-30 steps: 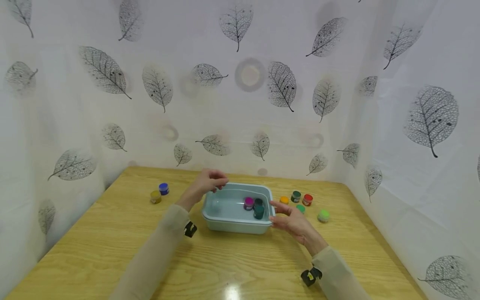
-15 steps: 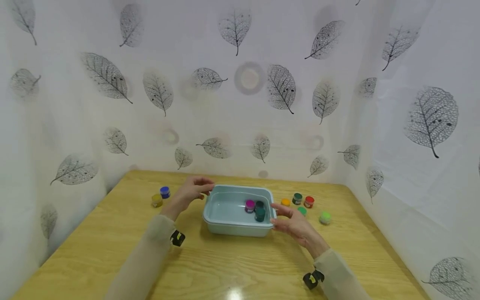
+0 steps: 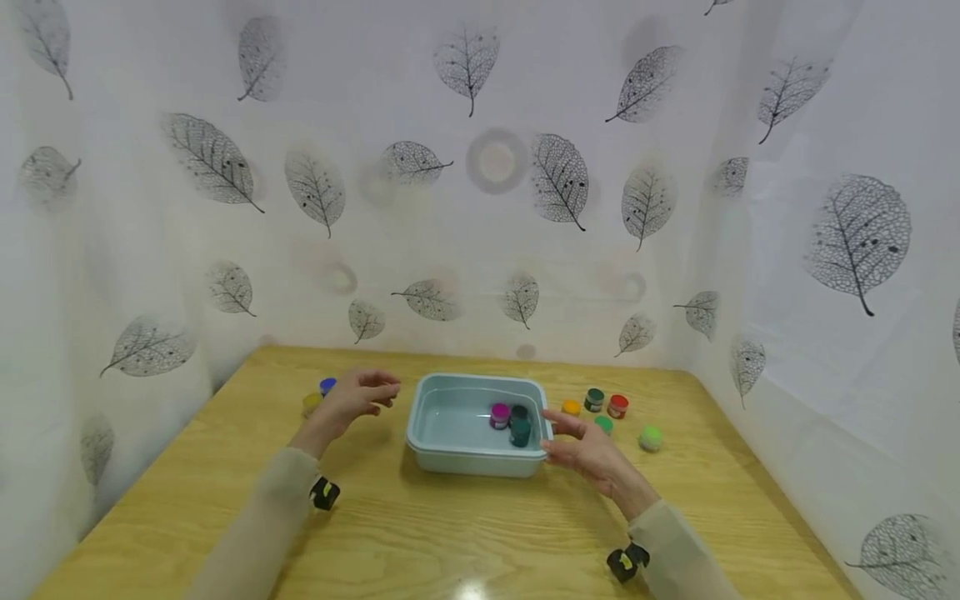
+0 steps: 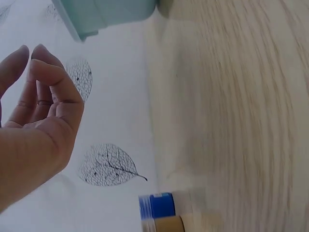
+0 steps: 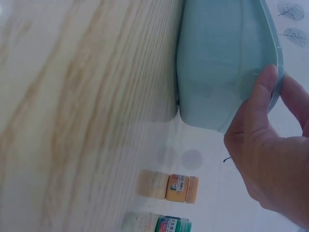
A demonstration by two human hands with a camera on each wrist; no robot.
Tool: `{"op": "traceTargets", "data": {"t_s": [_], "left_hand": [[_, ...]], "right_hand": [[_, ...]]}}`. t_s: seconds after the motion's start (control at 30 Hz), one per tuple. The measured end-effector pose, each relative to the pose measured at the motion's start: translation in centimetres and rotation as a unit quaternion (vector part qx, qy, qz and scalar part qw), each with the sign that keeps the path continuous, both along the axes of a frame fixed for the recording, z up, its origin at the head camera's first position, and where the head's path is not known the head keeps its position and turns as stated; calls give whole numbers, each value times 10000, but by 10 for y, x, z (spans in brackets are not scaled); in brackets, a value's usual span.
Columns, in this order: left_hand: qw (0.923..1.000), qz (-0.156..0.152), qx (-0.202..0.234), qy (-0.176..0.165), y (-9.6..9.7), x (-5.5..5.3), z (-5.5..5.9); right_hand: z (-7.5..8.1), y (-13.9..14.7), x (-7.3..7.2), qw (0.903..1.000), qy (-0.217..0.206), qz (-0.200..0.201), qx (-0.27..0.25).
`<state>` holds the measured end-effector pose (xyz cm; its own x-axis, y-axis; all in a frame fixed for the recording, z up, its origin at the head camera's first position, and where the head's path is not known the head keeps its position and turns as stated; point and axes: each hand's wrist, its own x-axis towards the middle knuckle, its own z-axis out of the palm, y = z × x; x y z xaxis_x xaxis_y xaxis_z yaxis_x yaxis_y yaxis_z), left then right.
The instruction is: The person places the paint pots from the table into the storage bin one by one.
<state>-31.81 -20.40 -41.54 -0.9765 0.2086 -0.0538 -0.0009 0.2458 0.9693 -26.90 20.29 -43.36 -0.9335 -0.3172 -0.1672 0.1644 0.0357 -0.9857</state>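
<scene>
A pale blue plastic tub (image 3: 476, 463) stands on the wooden table with a magenta paint jar (image 3: 499, 417) and two dark green paint jars (image 3: 520, 432) at its right end. My right hand (image 3: 596, 458) grips the tub's right rim, and in the right wrist view its thumb and fingers (image 5: 263, 96) pinch that rim. To the left of the tub my left hand (image 3: 347, 407) hovers with loosely bent fingers and holds nothing. Close by it are a blue paint jar (image 3: 327, 385) and an ochre paint jar (image 3: 311, 405), partly behind the hand in the head view.
Right of the tub stand orange (image 3: 571, 407), dark green (image 3: 594, 400), red (image 3: 618, 406), green (image 3: 603, 425) and light green (image 3: 650, 438) paint jars. A leaf-printed curtain (image 3: 450, 217) encloses the back and sides of the table (image 3: 450, 533).
My left hand has moved left, away from over the tub's left rim and toward the blue and ochre jars. My right hand stays on the right rim.
</scene>
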Motion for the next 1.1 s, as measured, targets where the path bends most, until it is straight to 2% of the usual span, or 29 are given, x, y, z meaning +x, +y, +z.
{"op": "traceTargets", "data": {"t_s": [0.1, 0.2, 0.33, 0.67, 0.87, 0.93, 1.1], "left_hand": [[9999, 109, 47, 63, -9, 0, -4], [9999, 94, 31, 113, -18, 0, -6], [9999, 144, 14, 17, -31, 0, -7], [9972, 476, 477, -320, -60, -4, -12], [9937, 933, 438, -440, -70, -3, -11], [9927, 1063, 349, -454, -74, -5, -14], [9903, 1324, 290, -298, -81, -2, -15]], "right_hand": [[0, 1, 0, 10000, 11, 1, -56], [0, 1, 0, 10000, 7, -21, -72], [0, 1, 0, 10000, -13, -9, -61], [2, -1, -1, 9999, -37, -29, -103], [1, -1, -1, 9999, -24, 6, -100], [0, -1, -1, 9999, -26, 27, -112], [0, -1, 0, 9998, -51, 74, -160]]}}
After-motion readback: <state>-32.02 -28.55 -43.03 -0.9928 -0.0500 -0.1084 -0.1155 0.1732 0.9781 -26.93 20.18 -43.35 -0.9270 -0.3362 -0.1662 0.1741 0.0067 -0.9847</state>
